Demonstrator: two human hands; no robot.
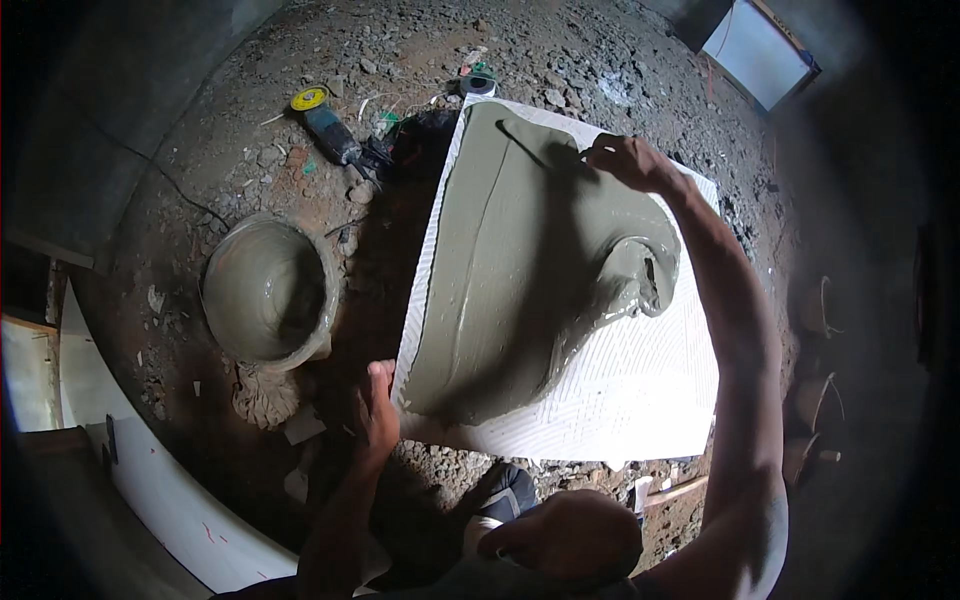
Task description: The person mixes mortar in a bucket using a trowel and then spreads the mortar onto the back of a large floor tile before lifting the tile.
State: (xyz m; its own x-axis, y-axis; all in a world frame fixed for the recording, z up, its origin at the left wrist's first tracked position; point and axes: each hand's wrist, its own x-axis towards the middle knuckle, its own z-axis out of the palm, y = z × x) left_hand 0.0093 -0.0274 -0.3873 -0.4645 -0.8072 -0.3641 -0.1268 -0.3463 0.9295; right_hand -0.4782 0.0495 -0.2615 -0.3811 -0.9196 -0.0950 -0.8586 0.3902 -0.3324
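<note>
A large white tile [650, 400] with a finely ridged surface lies face-up before me. Wet grey mortar [450, 270] covers its left and far parts, with a thick folded heap [640, 275] toward the right. My right hand [630, 162] is closed around the handle of a trowel [540, 150] at the far side. Its blade is coated in mortar and hard to tell from the layer beneath. At the tile's near left corner is my left hand [377, 410], fingers stretched along the edge and palm side against it.
Left of the tile stands a bucket [325, 300] smeared inside with grey mortar. A crumpled cloth [265, 395] lies below it. Beyond sits an angle grinder [330, 130] with a yellow disc. Rubble covers the ground [400, 50]. White panels [180, 500] stand lower left and upper right.
</note>
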